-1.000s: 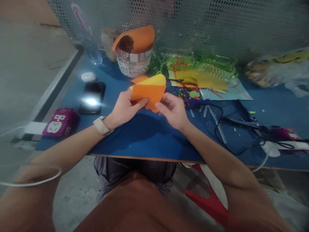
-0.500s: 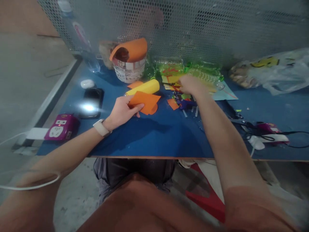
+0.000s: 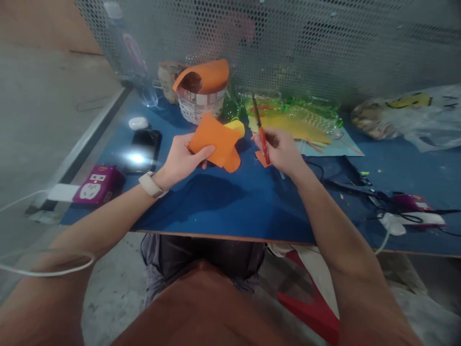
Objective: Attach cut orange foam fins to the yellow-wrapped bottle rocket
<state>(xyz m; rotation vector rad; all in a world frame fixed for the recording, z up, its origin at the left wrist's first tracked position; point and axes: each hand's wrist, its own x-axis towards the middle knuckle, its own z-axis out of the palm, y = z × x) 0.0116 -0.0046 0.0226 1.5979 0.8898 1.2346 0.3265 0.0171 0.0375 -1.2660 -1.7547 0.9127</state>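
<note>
My left hand (image 3: 185, 161) is closed on a piece of orange paper (image 3: 212, 140), thumb on top, above the blue table (image 3: 216, 206). Another orange piece with a rounded end (image 3: 231, 161) shows from under it. Behind the paper lies a yellow roll (image 3: 236, 128), partly covered. My right hand (image 3: 281, 150) grips a slim tool with a red handle and dark upper part (image 3: 261, 137), held upright; scissors or a knife, I cannot tell. Just below that hand lies a small orange scrap (image 3: 262, 159).
At the back stand a woven pot with orange sheet (image 3: 203, 103), a clear bottle (image 3: 137, 62) and green plastic packaging (image 3: 313, 113) on paper sheets. A phone (image 3: 144, 150) and purple socket block (image 3: 99, 184) are left; cables (image 3: 392, 218) and a plastic bag (image 3: 414, 115) are right.
My right hand has come away from the pile, toward me and slightly left, and now holds the red-handled tool. The orange paper in my left hand is raised and turned.
</note>
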